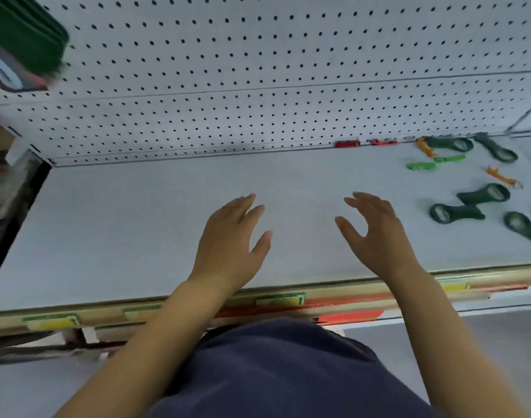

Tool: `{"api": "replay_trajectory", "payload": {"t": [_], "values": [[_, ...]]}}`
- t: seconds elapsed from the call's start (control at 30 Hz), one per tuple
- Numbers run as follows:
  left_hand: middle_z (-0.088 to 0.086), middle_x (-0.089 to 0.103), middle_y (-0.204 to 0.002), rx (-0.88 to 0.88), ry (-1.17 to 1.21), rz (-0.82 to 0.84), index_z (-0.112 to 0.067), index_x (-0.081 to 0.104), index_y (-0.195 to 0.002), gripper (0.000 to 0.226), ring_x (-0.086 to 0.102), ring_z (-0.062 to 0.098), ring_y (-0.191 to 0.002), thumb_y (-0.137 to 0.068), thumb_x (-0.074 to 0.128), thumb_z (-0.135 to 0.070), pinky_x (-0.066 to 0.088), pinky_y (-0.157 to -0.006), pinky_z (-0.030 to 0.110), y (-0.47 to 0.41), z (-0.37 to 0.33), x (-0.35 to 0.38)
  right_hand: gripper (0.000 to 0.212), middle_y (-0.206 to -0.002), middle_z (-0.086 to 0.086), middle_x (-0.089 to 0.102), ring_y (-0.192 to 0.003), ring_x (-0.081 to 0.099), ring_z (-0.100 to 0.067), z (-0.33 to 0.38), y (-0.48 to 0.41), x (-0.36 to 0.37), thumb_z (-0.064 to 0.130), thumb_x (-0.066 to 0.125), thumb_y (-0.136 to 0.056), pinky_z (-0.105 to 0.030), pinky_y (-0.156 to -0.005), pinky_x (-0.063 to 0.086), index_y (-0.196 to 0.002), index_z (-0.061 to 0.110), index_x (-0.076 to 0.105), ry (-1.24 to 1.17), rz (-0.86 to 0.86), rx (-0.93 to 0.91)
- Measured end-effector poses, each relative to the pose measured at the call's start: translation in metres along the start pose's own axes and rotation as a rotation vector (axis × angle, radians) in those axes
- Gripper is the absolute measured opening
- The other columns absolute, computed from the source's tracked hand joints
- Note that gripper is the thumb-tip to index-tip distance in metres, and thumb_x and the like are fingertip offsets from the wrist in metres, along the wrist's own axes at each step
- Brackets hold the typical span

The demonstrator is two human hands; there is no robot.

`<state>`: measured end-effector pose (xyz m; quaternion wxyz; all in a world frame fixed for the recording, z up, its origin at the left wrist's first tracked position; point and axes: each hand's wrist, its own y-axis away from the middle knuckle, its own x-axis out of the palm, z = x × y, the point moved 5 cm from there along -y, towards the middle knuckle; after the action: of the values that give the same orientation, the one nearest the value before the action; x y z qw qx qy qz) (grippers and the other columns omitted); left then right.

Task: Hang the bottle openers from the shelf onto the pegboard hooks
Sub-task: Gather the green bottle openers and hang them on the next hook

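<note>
Several dark green bottle openers (457,213) lie flat at the right end of the white shelf (137,224), mixed with small bright green (421,166), orange (503,177) and red (347,143) ones along the back. Behind the shelf rises a white pegboard (258,70); I see no hooks on it. My left hand (231,245) and my right hand (375,236) hover over the middle of the shelf, fingers spread and relaxed, holding nothing. The right hand is well left of the nearest dark green opener.
Dark green packaged goods (26,34) hang at the upper left over the pegboard. The shelf's front rail (273,300) carries yellow, green and red price labels. A dark upright post (19,200) bounds the shelf on the left.
</note>
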<state>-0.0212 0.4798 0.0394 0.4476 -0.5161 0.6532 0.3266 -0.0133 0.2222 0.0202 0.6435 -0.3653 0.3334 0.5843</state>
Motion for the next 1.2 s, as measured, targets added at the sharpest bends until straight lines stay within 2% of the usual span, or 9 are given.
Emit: {"api": "replay_trajectory", "payload": {"t": [0.27, 0.47, 0.57, 0.73, 0.87, 1.0, 1.13, 1.2], "values": [[0.006, 0.044, -0.157, 0.22, -0.024, 0.126, -0.015, 0.052, -0.144, 0.053, 0.041, 0.026, -0.145, -0.1, 0.052, -0.045, 0.03, -0.118, 0.041, -0.045, -0.11, 0.085, 0.038, -0.141, -0.009, 0.06, -0.136, 0.046, -0.029, -0.153, 0.019, -0.06, 0.027, 0.063, -0.098, -0.038, -0.111, 0.039, -0.132, 0.011, 0.062, 0.005, -0.124, 0.275], [0.009, 0.055, -0.147, 0.312, 0.004, 0.188, -0.009, 0.054, -0.14, 0.052, 0.05, 0.026, -0.137, -0.097, 0.061, -0.038, 0.037, -0.114, 0.039, -0.093, -0.201, 0.127, 0.037, -0.143, -0.008, 0.057, -0.138, 0.043, -0.029, -0.242, 0.009, -0.111, 0.025, 0.059, -0.101, -0.04, -0.112, 0.037, -0.135, 0.012, 0.059, 0.047, -0.095, 0.339], [0.008, 0.059, -0.138, 0.301, 0.033, 0.232, -0.01, 0.053, -0.14, 0.051, 0.053, 0.026, -0.128, -0.099, 0.058, -0.04, 0.043, -0.105, 0.039, -0.113, -0.236, 0.143, 0.037, -0.142, -0.006, 0.057, -0.137, 0.043, -0.025, -0.265, -0.013, -0.128, 0.023, 0.059, -0.101, -0.041, -0.112, 0.042, -0.137, 0.013, 0.058, 0.055, -0.054, 0.285], [0.006, 0.053, -0.131, 0.26, 0.064, 0.295, -0.012, 0.056, -0.135, 0.05, 0.048, 0.024, -0.122, -0.098, 0.058, -0.045, 0.042, -0.097, 0.036, -0.152, -0.283, 0.176, 0.036, -0.137, -0.004, 0.061, -0.135, 0.045, -0.023, -0.291, -0.053, -0.14, 0.016, 0.061, -0.1, -0.043, -0.112, 0.043, -0.135, 0.014, 0.061, 0.042, -0.012, 0.202], [0.01, 0.045, -0.139, 0.172, 0.016, 0.321, -0.008, 0.054, -0.133, 0.058, 0.044, 0.028, -0.124, -0.093, 0.063, -0.049, 0.041, -0.1, 0.039, -0.169, -0.286, 0.2, 0.042, -0.146, 0.001, 0.055, -0.141, 0.037, -0.023, -0.305, -0.076, -0.134, 0.021, 0.062, -0.099, -0.046, -0.114, 0.037, -0.14, 0.019, 0.056, 0.128, 0.105, 0.175], [0.006, 0.046, -0.143, 0.161, 0.023, 0.288, -0.009, 0.061, -0.126, 0.054, 0.042, 0.028, -0.127, -0.088, 0.07, -0.046, 0.038, -0.101, 0.04, -0.172, -0.282, 0.211, 0.048, -0.151, 0.003, 0.05, -0.144, 0.032, -0.022, -0.32, -0.079, -0.13, 0.025, 0.063, -0.098, -0.044, -0.118, 0.032, -0.144, 0.022, 0.051, 0.148, 0.161, 0.206], [0.005, 0.054, -0.127, 0.141, 0.166, 0.245, -0.01, 0.064, -0.121, 0.05, 0.047, 0.024, -0.117, -0.082, 0.079, -0.038, 0.038, -0.093, 0.034, -0.167, -0.28, 0.208, 0.045, -0.14, -0.003, 0.057, -0.135, 0.04, -0.027, -0.325, -0.076, -0.129, 0.026, 0.066, -0.096, -0.045, -0.113, 0.036, -0.139, 0.018, 0.056, 0.125, 0.132, 0.19], [0.004, 0.058, -0.118, 0.101, 0.263, 0.241, -0.011, 0.063, -0.118, 0.046, 0.052, 0.021, -0.109, -0.081, 0.081, -0.032, 0.043, -0.09, 0.032, -0.164, -0.281, 0.204, 0.049, -0.135, -0.005, 0.056, -0.13, 0.043, -0.027, -0.325, -0.076, -0.13, 0.029, 0.07, -0.093, -0.043, -0.11, 0.039, -0.138, 0.016, 0.056, 0.103, 0.117, 0.206]]}}
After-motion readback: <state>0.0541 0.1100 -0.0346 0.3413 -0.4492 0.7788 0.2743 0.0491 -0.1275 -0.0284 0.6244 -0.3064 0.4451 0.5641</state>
